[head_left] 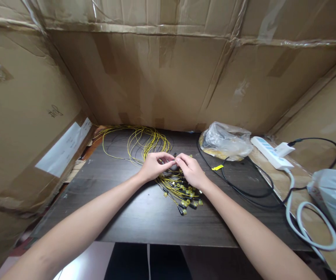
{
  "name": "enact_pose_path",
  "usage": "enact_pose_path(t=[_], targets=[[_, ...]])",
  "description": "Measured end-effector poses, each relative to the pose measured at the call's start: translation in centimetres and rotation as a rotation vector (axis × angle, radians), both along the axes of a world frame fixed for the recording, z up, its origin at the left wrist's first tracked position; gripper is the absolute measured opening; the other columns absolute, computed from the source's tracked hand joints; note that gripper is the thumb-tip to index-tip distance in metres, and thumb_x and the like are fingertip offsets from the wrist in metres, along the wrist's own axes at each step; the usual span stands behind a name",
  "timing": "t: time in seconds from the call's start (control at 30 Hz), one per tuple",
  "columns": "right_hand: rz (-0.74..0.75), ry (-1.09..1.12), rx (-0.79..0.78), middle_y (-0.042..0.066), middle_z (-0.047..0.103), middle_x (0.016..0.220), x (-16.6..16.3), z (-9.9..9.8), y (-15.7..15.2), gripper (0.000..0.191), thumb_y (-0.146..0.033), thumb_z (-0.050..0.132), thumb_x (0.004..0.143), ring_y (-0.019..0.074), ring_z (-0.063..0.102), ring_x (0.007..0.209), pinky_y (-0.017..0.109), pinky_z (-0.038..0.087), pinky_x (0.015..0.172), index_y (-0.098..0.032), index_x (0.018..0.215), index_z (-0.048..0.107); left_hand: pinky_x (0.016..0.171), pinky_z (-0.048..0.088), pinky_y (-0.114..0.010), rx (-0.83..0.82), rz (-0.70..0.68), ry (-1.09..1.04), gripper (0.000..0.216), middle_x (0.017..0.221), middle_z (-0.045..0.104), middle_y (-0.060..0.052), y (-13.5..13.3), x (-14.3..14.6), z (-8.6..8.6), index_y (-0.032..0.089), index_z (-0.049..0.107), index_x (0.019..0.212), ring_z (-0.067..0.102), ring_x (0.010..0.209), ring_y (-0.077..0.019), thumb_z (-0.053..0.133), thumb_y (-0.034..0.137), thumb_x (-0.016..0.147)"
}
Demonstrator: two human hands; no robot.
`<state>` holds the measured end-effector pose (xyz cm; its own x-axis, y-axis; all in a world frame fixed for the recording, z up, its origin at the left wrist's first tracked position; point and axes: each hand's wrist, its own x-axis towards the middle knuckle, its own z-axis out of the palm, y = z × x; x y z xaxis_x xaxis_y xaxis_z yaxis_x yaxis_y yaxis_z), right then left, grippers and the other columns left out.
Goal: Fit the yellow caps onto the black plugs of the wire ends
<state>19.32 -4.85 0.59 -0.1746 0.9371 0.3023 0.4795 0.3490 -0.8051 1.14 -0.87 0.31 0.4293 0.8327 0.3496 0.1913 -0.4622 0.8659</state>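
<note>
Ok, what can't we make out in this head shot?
All in the head view:
- Anything pinched between the left hand and right hand: too small, covered by the fingers.
- Writing on the yellow tag and wall paper: too small or faint.
- What's in the clear bag: crumpled, shiny plastic obscures it.
- Rest of the pale bag: cut off by the right edge.

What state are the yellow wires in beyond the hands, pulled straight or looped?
Looped: past the left hand, the yellow wires curve in loose, overlapping arcs on the dark table.

Bare forearms (94, 214), bare ungloved hands (153, 166)
</note>
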Motion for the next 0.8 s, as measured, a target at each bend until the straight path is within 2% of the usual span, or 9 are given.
enact_pose_path(t=[0.13, 0.37, 0.57, 0.8], targets=[[-0.013, 0.025, 0.011, -0.001, 0.058, 0.071, -0.02, 0.27, -0.19, 0.013, -0.030, 0.052, 0.091, 0.0163, 0.052, 0.067, 0.028, 0.039, 0.064, -0.021, 0.083, 0.056, 0.060, 0.049, -0.022, 0.004, 0.017, 0.015, 0.021, 0.078, 0.076, -0.006, 0.04, -0.07, 0.03, 0.014, 0.079, 0.090, 0.063, 0.064, -0.0130, 0.073, 0.032, 0.081], [0.015, 0.000, -0.016, 0.000, 0.056, 0.067, -0.14, 0.23, -0.05, 0.036, -0.036, 0.040, 0.100, 0.0156, 0.052, 0.066, 0.028, 0.039, 0.065, -0.020, 0.069, 0.051, 0.058, 0.047, -0.022, 0.002, 0.013, 0.011, 0.022, 0.076, 0.075, -0.005, -0.19, 0.00, 0.18, 0.014, 0.079, 0.091, 0.061, 0.061, -0.0118, 0.074, 0.033, 0.082], [-0.017, 0.010, 0.001, -0.001, 0.057, 0.068, -0.19, 0.29, -0.11, 0.025, -0.034, 0.047, 0.097, 0.0158, 0.052, 0.066, 0.027, 0.038, 0.063, -0.020, 0.078, 0.057, 0.061, 0.049, -0.023, 0.001, 0.027, 0.011, 0.021, 0.079, 0.076, -0.005, -0.12, 0.00, 0.21, 0.014, 0.078, 0.090, 0.063, 0.064, -0.0128, 0.073, 0.032, 0.082], [-0.016, 0.037, -0.014, 0.000, 0.060, 0.073, 0.08, 0.14, -0.12, 0.022, -0.036, 0.050, 0.095, 0.0150, 0.052, 0.065, 0.027, 0.039, 0.061, -0.019, 0.083, 0.060, 0.065, 0.052, -0.024, -0.010, 0.013, -0.004, 0.022, 0.085, 0.077, -0.007, 0.18, 0.00, -0.06, 0.014, 0.078, 0.092, 0.067, 0.071, -0.0155, 0.073, 0.034, 0.082]])
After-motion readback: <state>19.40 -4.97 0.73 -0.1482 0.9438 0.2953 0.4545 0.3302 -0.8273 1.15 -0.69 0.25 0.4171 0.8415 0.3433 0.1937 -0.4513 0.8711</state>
